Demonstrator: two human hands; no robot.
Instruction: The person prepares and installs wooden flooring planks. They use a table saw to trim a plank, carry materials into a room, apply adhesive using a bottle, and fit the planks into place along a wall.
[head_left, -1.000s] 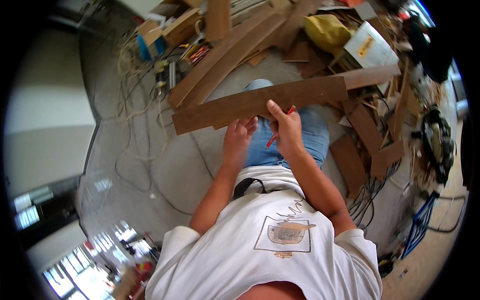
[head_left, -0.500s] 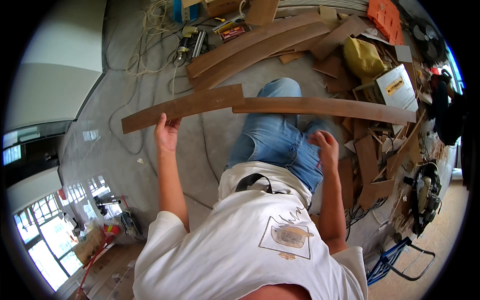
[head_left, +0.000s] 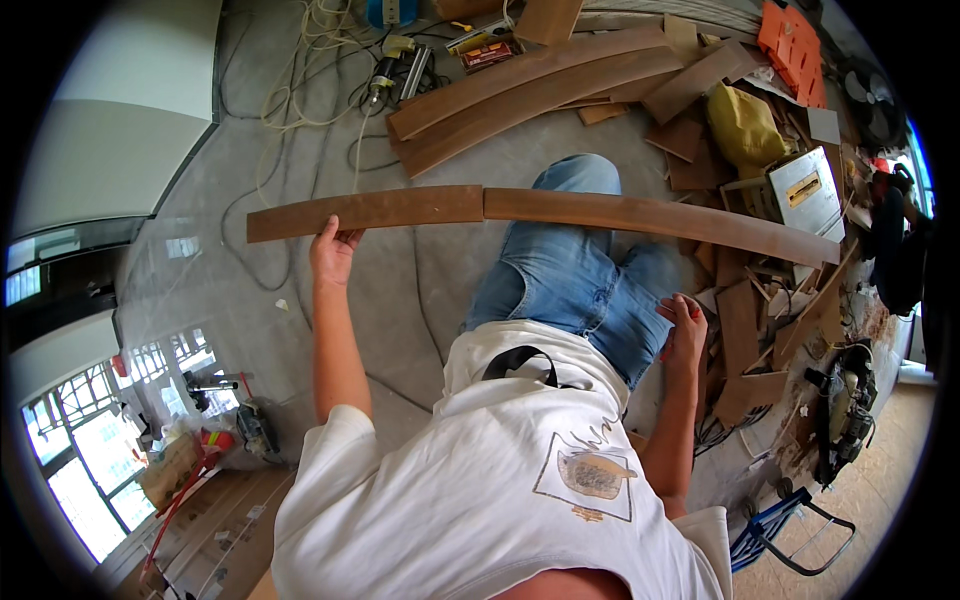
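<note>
My left hand [head_left: 332, 258] grips a short brown plank [head_left: 380, 206] from below, fingers around its lower edge. That plank meets the end of a longer brown plank [head_left: 650, 217], which stretches right over my jeans [head_left: 560, 282] toward the scrap pile. The two seem to touch at the join, forming a nearly straight line. My right hand [head_left: 682, 330], lower down beside my right thigh, is closed on a red pencil [head_left: 665, 350], mostly hidden by the fingers.
Long boards [head_left: 520, 95], a power tool [head_left: 380, 78], cords and hoses lie ahead. At right are offcuts [head_left: 740, 320], a yellow sack [head_left: 735, 130], a metal box [head_left: 805, 190], a machine [head_left: 843, 410] and a folding trolley [head_left: 775, 530]. Windows and tools are at lower left.
My hands have moved apart: the left went leftward with the short plank, which now lines up with the longer one; the right let go of the planks and dropped down-right, keeping the pencil.
</note>
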